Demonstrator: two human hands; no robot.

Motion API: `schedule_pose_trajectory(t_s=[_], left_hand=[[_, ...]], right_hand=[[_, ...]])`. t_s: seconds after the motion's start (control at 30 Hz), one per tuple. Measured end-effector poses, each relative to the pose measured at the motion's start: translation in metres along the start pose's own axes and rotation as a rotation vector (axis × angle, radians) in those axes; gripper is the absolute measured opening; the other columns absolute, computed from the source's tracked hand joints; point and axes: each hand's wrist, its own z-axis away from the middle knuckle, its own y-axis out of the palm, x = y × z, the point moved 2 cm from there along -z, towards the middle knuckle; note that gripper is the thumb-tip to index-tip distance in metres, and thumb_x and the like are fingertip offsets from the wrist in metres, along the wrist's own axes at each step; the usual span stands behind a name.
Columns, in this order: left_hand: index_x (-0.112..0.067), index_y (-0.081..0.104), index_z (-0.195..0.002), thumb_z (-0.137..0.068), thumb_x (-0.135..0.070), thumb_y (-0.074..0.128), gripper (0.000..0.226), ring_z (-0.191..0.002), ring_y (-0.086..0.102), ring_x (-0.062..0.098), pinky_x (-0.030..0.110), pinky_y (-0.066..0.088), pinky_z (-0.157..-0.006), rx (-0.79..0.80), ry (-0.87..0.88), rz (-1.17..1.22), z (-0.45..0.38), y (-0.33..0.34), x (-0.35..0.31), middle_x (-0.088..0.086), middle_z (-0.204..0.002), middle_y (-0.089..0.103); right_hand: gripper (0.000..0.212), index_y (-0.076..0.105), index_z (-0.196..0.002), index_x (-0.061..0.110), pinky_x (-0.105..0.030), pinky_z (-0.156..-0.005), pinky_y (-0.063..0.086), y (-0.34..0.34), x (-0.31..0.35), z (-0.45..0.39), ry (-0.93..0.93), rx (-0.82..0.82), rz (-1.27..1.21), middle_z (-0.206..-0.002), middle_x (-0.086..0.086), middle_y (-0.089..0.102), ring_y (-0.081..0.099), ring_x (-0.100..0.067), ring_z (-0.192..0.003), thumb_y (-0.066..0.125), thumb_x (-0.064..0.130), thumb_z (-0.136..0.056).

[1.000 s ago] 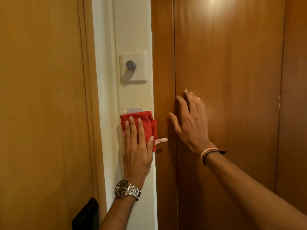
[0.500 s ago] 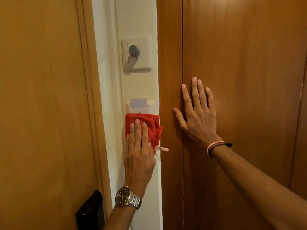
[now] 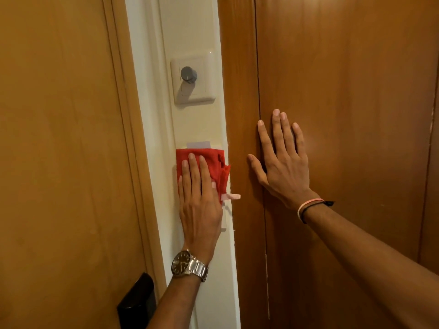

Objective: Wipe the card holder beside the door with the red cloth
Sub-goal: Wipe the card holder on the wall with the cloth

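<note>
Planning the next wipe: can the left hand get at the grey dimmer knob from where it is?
Probably yes. The left hand presses the red cloth just below the knob, with bare wall between.

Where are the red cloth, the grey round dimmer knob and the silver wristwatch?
red cloth [image 3: 209, 160], head view, upper folded part.
grey round dimmer knob [image 3: 188, 74], head view, front face.
silver wristwatch [image 3: 181, 265], head view, dark dial.

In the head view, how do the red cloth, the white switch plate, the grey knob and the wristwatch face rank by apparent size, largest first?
1. Red cloth, partly hidden under the left hand.
2. White switch plate, close to the cloth's visible area, so this order is unsure.
3. Wristwatch face, nearer the camera, which enlarges it.
4. Grey knob.
</note>
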Motion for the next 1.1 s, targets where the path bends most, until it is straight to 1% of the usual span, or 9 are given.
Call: schedule_pose_trajectory(t_s=[0.1,0.17,0.27,0.37,0.47,0.6,0.73,0.9,1.1], left_hand=[[-0.01,0.004,-0.157,-0.104,-0.045,0.023,0.067,-0.153,0.01,0.033,0.055,0.028,-0.121,0.004,0.033,-0.043,0.034,0.013,0.0,0.017,-0.165,0.013],[-0.011,0.001,-0.156,-0.102,-0.05,0.029,0.072,-0.153,0.012,0.033,0.052,0.026,-0.122,-0.019,0.052,-0.065,0.027,0.015,0.003,0.017,-0.165,0.014],[-0.009,0.004,-0.157,-0.102,-0.053,0.025,0.073,-0.154,0.01,0.033,0.049,0.02,-0.124,-0.057,0.033,-0.103,0.0,0.01,0.0,0.017,-0.165,0.012],[-0.01,0.003,-0.157,-0.102,-0.052,0.029,0.075,-0.155,0.003,0.029,0.047,0.016,-0.126,-0.034,0.003,-0.076,0.023,0.017,-0.007,0.015,-0.167,0.005],[-0.007,0.008,-0.157,-0.103,-0.047,0.031,0.071,-0.154,0.008,0.032,0.049,0.022,-0.124,-0.024,0.007,-0.137,0.032,0.019,-0.01,0.017,-0.165,0.01],[-0.007,0.008,-0.157,-0.104,-0.042,0.027,0.066,-0.154,0.008,0.031,0.046,0.017,-0.125,-0.075,-0.078,-0.091,0.01,0.015,-0.012,0.017,-0.166,0.01],[-0.004,0.015,-0.155,-0.104,-0.04,0.025,0.064,-0.152,0.015,0.035,0.05,0.027,-0.122,-0.016,-0.002,-0.155,0.04,0.023,-0.012,0.02,-0.163,0.017],[-0.006,0.01,-0.157,-0.104,-0.043,0.025,0.066,-0.154,0.01,0.033,0.047,0.018,-0.124,-0.054,-0.067,-0.097,0.007,0.02,-0.012,0.018,-0.165,0.013],[-0.006,0.011,-0.156,-0.102,-0.041,0.034,0.068,-0.153,0.011,0.032,0.05,0.025,-0.123,-0.045,-0.026,-0.133,0.012,0.022,-0.01,0.018,-0.165,0.014]], right_hand=[[0.077,0.019,-0.165,0.015,-0.051,-0.131,0.017,-0.002,-0.001,0.0,-0.014,0.001,0.01,-0.172,-0.021,0.017,0.016,-0.035,-0.161,0.027,0.062,-0.105],[0.077,0.019,-0.165,0.015,-0.052,-0.131,0.018,-0.003,-0.002,0.0,-0.027,0.001,0.019,-0.172,-0.021,0.017,0.016,-0.035,-0.161,0.027,0.062,-0.105],[0.078,0.018,-0.165,0.015,-0.052,-0.131,0.017,-0.005,-0.005,-0.002,-0.008,-0.004,0.024,-0.172,-0.021,0.017,0.015,-0.035,-0.161,0.028,0.063,-0.105],[0.078,0.016,-0.166,0.015,-0.052,-0.131,0.017,-0.006,-0.007,0.001,0.005,-0.015,0.023,-0.172,-0.021,0.016,0.014,-0.035,-0.162,0.028,0.063,-0.105],[0.078,0.015,-0.166,0.015,-0.052,-0.131,0.017,-0.006,-0.005,0.008,0.0,-0.003,0.018,-0.173,-0.021,0.015,0.013,-0.034,-0.162,0.028,0.063,-0.104],[0.078,0.016,-0.166,0.015,-0.052,-0.131,0.016,-0.004,-0.004,0.004,-0.008,-0.011,0.024,-0.172,-0.021,0.015,0.014,-0.034,-0.162,0.028,0.062,-0.104],[0.078,0.015,-0.166,0.015,-0.052,-0.131,0.016,-0.001,-0.004,0.012,-0.012,0.002,0.017,-0.173,-0.021,0.014,0.012,-0.034,-0.162,0.028,0.062,-0.104],[0.079,0.015,-0.166,0.015,-0.052,-0.131,0.016,0.003,-0.008,0.017,0.003,0.015,0.029,-0.173,-0.02,0.014,0.012,-0.035,-0.162,0.028,0.063,-0.104],[0.078,0.016,-0.166,0.015,-0.052,-0.131,0.017,0.003,-0.007,0.001,-0.012,-0.007,0.017,-0.173,-0.021,0.014,0.013,-0.035,-0.162,0.028,0.062,-0.104]])
